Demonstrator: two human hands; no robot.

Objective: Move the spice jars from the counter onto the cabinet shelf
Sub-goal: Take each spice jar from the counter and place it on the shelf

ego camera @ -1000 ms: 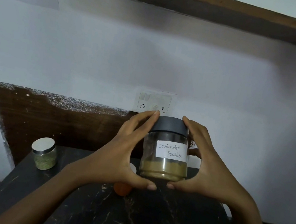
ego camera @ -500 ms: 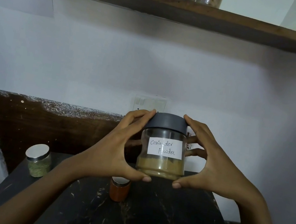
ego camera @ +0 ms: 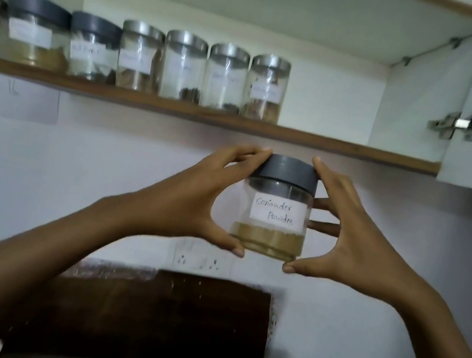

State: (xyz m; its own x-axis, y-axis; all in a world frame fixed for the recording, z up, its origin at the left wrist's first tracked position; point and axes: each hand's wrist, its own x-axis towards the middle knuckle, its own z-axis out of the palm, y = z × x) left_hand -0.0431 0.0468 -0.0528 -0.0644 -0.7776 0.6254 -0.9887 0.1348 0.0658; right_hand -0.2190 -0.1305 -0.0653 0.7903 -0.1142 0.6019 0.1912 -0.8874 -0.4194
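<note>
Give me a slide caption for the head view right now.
Left hand and right hand hold the coriander jar just below the shelf, where six jars stand in a row.

Left hand (ego camera: 190,202) and right hand (ego camera: 351,243) grip coriander jar (ego camera: 275,213) below shelf (ego camera: 207,115).

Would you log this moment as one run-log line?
held: coriander powder jar | grip: left hand, right hand | where: below cabinet shelf | shelf: six jars

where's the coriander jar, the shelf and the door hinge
coriander jar (ego camera: 277,213): head view, on its paper label
shelf (ego camera: 342,146): head view, on the bare wooden front edge
door hinge (ego camera: 461,123): head view, on its metal arm
</note>
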